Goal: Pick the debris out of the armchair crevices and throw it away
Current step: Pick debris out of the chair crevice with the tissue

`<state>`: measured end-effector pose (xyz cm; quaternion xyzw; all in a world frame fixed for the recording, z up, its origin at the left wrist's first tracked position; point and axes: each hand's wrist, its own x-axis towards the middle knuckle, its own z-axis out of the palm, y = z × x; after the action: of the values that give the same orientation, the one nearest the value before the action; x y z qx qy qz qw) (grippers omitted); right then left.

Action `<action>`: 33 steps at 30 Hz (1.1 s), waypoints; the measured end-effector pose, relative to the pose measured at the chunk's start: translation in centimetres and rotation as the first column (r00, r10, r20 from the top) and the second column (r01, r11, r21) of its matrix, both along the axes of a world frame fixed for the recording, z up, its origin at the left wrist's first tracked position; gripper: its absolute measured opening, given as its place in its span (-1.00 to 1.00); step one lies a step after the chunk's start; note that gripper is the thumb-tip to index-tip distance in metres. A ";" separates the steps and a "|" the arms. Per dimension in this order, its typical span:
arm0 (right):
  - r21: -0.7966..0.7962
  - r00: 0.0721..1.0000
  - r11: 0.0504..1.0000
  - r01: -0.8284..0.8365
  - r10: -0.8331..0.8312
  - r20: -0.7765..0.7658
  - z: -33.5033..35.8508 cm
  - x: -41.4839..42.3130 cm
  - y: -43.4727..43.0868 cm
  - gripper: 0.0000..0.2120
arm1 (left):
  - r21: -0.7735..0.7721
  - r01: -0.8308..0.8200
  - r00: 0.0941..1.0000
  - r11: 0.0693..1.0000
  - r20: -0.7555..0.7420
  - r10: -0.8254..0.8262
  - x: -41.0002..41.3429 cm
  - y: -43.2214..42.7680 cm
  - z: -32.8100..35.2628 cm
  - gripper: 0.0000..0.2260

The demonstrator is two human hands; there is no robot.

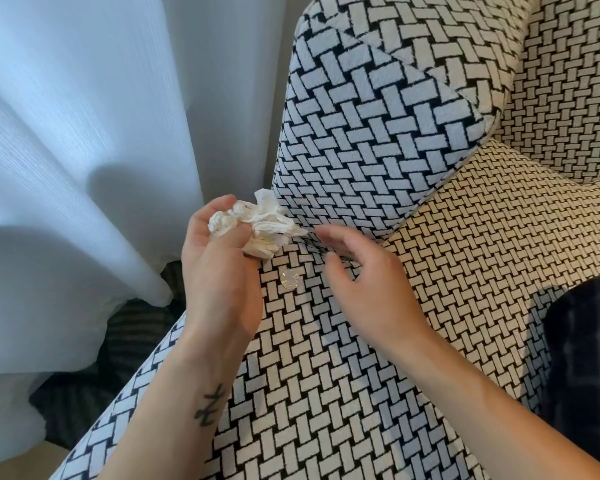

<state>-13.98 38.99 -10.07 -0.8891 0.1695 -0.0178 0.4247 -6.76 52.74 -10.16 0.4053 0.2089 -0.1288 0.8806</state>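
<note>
The likeliest slip is sitting in the left hand (219, 271). The crumpled white paper tissue (260, 226) is being gripped by only part of its bulk, and loose folds are sticking out past the fingers. If the grip is loosening while attention is going elsewhere, the wad could be dropping off the side of the black-and-white basket-weave upholstered armchair (465, 237), toward the white sheer curtain (66, 133).

The small round silver coin (289, 279) is lying flat on the seat between the two hands, near the crevice (326, 233) where the seat is meeting the padded armrest (361, 133). A careless sweep could be nudging it into that gap (a flat coin on textured fabric is probably awkward to pinch). Whether more debris is hiding in the crevice cannot be told.

The left hand is curling fingers and thumb round the tissue, holding it just beside the front of the armrest. The right hand (368, 282) is holding nothing. Its fingers are spread and gently bent, hovering palm-down over the seat with the fingertips near the crevice, though contact with the fabric cannot be judged. No bin is showing, so the throwing away is not yet done.
</note>
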 end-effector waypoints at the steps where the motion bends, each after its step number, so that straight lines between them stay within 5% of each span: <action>1: -0.065 0.999 0.997 -0.030 0.028 -0.043 -0.1 0.0 0.1 -0.59 | -0.002 -0.009 1.000 1.000 -0.006 0.009 0.0 0.0 0.0 -0.66; 5: -0.227 0.975 0.959 -0.168 0.127 -0.184 -0.3 0.6 1.2 -0.50 | 0.002 -0.058 0.998 0.998 -0.019 0.058 0.1 0.2 -0.1 -0.65; 12: -0.271 0.936 0.945 -0.186 0.087 -0.340 0.2 3.3 1.9 -0.58 | 0.008 -0.070 0.997 0.998 -0.017 0.070 0.2 0.0 -0.4 -0.65; 25: -0.018 0.879 0.969 -0.246 0.215 -0.426 -0.4 5.8 0.8 -0.51 | -0.032 -0.099 0.995 0.995 -0.018 0.099 0.1 0.4 -0.3 -0.66; 33: 0.158 0.944 0.967 -0.200 0.234 -0.232 -0.9 2.9 0.1 -0.32 | -0.062 -0.161 0.987 0.985 0.011 0.162 0.6 1.0 -0.1 -0.66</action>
<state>-11.07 39.13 -11.02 -0.8675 0.1231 0.1521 0.4573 -6.20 53.76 -10.23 0.3610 0.2300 -0.0598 0.9018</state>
